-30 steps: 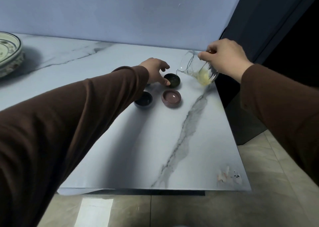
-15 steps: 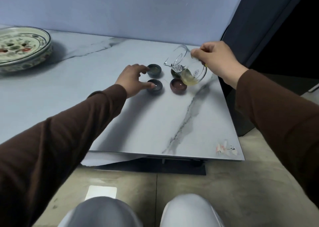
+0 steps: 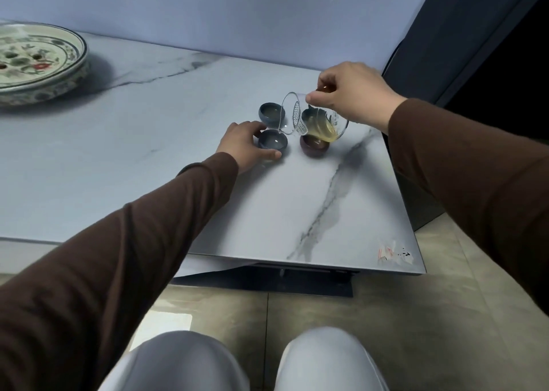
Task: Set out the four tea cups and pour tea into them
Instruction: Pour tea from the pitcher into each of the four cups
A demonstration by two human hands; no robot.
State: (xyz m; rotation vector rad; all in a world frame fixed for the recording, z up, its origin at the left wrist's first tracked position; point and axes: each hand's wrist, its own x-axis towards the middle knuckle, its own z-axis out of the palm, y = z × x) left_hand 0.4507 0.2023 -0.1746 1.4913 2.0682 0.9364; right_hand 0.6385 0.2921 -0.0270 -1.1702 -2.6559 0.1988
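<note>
Four small tea cups stand in a square on the marble table (image 3: pixel 148 158). My left hand (image 3: pixel 245 145) cups the near-left blue-grey cup (image 3: pixel 272 141), thumb and fingers around its sides. Behind it sits a second blue-grey cup (image 3: pixel 269 111). My right hand (image 3: pixel 352 95) grips a clear glass pitcher (image 3: pixel 312 120) by its rim, tipped left with its spout over the near-left cup; yellow tea pools in its low side. The brown cup (image 3: pixel 314 147) sits under the pitcher. A dark cup (image 3: pixel 310 114) shows through the glass.
A large painted ceramic tea tray (image 3: pixel 38 63) stands at the table's far left. The table's right edge (image 3: pixel 398 188) runs close to the cups, with a dark curtain beyond. The tiled floor and my knees lie below the near edge.
The view has drawn back and down. My left hand moved from the far-right dark cup to the near-left cup. The pitcher swung left and tipped further over the cups.
</note>
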